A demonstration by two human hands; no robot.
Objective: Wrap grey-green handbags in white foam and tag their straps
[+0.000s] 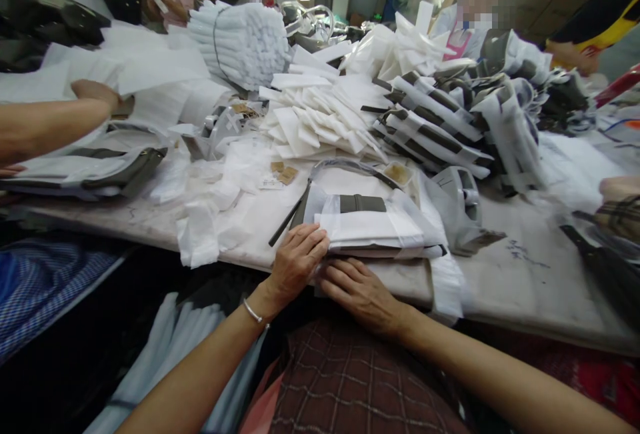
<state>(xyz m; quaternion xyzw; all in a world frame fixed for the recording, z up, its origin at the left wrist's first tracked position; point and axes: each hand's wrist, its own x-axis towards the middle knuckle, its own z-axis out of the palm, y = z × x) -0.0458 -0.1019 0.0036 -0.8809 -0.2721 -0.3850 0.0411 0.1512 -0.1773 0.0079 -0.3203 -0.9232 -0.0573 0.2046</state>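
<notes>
A dark handbag [363, 203] partly wrapped in white foam sheet [373, 226] lies on the table in front of me, its strap [345, 163] arching behind it. My left hand [300, 254] rests on the bag's near left corner, its fingers together and pressed on the white wrapping. Just right of it, my right hand [357, 291] is at the near edge of the bag, palm down, fingers curled close together against the lower side. What lies beneath its fingertips is hidden. A silver bracelet [253, 311] circles my left wrist.
Loose white foam sheets [315, 117] are piled behind the bag. Wrapped dark bags [435, 131] stack up at the back right. A roll of foam tubes [240, 41] stands at the back. Another person's arm [55, 126] reaches over a bag at left; other people are beyond the table [505, 274].
</notes>
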